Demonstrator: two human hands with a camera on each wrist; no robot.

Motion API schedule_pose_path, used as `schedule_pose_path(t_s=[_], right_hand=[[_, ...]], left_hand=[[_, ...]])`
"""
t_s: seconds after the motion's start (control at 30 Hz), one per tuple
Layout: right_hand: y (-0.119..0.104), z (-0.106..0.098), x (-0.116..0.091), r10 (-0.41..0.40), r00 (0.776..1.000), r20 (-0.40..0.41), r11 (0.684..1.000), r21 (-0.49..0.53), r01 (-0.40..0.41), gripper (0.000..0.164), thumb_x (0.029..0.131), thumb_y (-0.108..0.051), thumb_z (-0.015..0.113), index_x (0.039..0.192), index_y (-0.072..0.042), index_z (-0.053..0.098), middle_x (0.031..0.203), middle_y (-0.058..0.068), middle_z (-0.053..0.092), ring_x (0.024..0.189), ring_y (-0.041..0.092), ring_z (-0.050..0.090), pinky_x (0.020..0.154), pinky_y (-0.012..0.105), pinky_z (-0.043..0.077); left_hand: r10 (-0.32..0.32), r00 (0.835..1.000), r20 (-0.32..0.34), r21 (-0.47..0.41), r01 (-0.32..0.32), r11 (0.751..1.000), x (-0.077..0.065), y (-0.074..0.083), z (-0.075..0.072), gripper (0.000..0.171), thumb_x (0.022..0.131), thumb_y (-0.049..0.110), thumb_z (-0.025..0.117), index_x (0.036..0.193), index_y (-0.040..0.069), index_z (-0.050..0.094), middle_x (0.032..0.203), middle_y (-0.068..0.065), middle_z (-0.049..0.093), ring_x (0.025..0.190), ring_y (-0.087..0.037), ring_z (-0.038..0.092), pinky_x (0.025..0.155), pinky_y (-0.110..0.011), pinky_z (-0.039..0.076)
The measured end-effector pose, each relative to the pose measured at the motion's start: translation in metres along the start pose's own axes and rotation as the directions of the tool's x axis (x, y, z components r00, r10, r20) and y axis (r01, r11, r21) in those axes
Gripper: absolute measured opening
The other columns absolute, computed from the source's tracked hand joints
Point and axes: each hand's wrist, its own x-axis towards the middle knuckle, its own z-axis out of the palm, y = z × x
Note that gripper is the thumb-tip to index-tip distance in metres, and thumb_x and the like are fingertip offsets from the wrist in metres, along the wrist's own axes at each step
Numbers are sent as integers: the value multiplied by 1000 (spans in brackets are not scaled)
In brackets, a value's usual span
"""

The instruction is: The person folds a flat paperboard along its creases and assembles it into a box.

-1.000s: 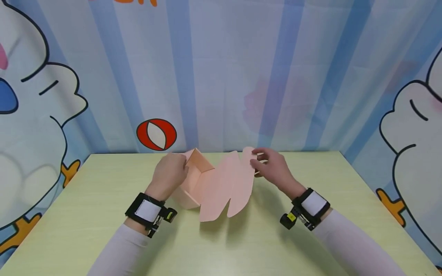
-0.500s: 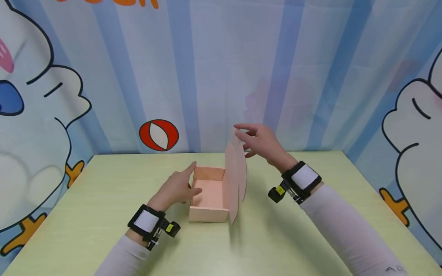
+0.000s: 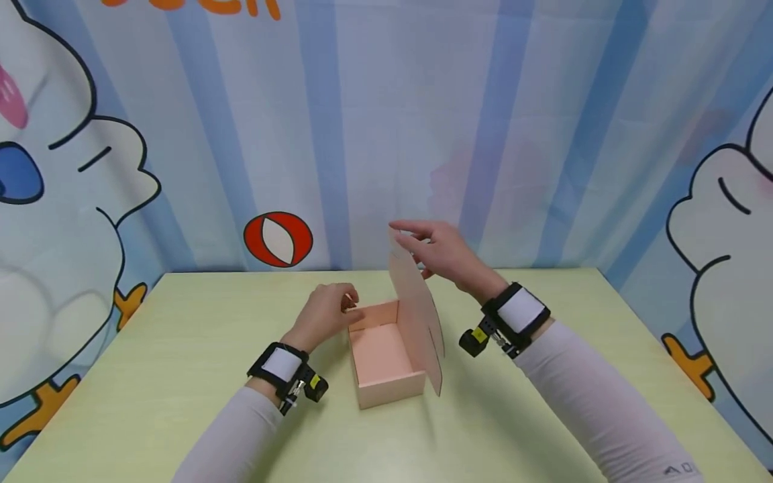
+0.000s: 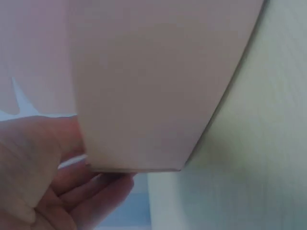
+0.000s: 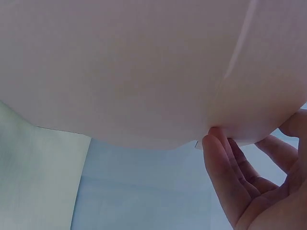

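Observation:
A pale pink card box [image 3: 391, 392] stands uncovered on the table, its inside bare. Its hinged lid [image 3: 417, 322], with flaps along the free edge, rises upright from the right wall. My left hand [image 3: 323, 312] grips the far left corner, thumb over the rim and fingers behind. The left wrist view shows the box's outer wall [image 4: 144, 86] close up, fingers bent round its far end. With thumb and fingers my right hand [image 3: 443, 253] holds the lid's far upper edge. In the right wrist view the lid's outer face [image 5: 144, 72] fills the top.
The pale yellow-green table [image 3: 241, 315] ends at a blue striped curtain [image 3: 386, 134] behind the box. White cartoon figures [image 3: 54, 268] are printed on the backdrop at both sides. Each wrist carries a strapped camera [image 3: 474, 342].
The lid has swung up from lying over to the right, with my right hand on it. The box, levelled onto the table, has turned slightly; my left hand has shifted to its far left corner.

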Motion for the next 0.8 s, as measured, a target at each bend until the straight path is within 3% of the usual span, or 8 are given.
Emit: schedule_pose_path(t_s=[0.1, 0.2, 0.27, 0.4, 0.57, 0.67, 0.8], right_hand=[[0, 3, 0, -23, 1000, 21, 1000, 2, 23, 36, 92, -40, 50, 128, -35, 51, 102, 7, 53, 65, 28, 50, 49, 33, 49], [-1, 2, 0, -51, 998, 43, 999, -8, 51, 38, 92, -39, 49, 130, -32, 50, 105, 7, 54, 55, 23, 45, 48, 33, 47], [-3, -1, -1, -63, 996, 67, 998, -11, 64, 40, 93, -38, 49, 132, -30, 48, 106, 8, 54, 53, 24, 45, 48, 34, 47], [-8, -12, -6, -63, 985, 161, 998, 26, 60, 43, 94, -31, 49, 136, -28, 43, 119, 8, 55, 74, 22, 59, 53, 37, 50], [-7, -30, -20, -36, 959, 283, 999, 42, 25, 40, 94, -24, 49, 134, -20, 46, 122, 7, 57, 99, 20, 60, 67, 35, 52], [-3, -39, -30, -47, 959, 280, 999, -1, 50, 36, 94, -21, 49, 130, -16, 51, 117, 7, 60, 100, 19, 60, 77, 35, 50], [7, -50, -43, -49, 978, 205, 996, -64, 63, 32, 93, -19, 52, 124, -13, 57, 112, 5, 62, 98, 16, 60, 82, 34, 49]], left_hand=[[-12, 998, 58, -20, 14, 1000, 1, -2, 6, 16, 78, 19, 71, 93, 12, 73, 73, 4, 65, 64, -10, 55, 57, -24, 46], [-30, 998, 54, 7, 30, 1000, 0, -3, 8, 7, 79, 17, 69, 75, 15, 74, 55, 7, 53, 53, -9, 46, 46, -22, 36], [-31, 999, 34, 24, 30, 999, -1, -1, 8, 16, 79, 16, 68, 63, 15, 69, 47, 7, 40, 48, -9, 40, 43, -21, 29], [-18, 1000, -3, 45, 18, 999, -2, 3, 8, 30, 78, 12, 67, 50, 14, 56, 44, 8, 25, 43, -8, 29, 41, -21, 19], [-44, 998, -44, 49, 46, 998, -5, 9, 13, 33, 75, 8, 64, 46, 14, 52, 44, 8, 22, 39, -6, 26, 38, -20, 16], [-60, 995, -78, 44, 64, 997, -7, 13, 16, 30, 73, 6, 62, 46, 14, 53, 43, 8, 24, 37, -5, 26, 36, -20, 17], [-78, 991, -110, 26, 82, 996, -8, 18, 20, 32, 71, 4, 59, 43, 14, 46, 44, 8, 21, 36, -5, 23, 35, -20, 15]])
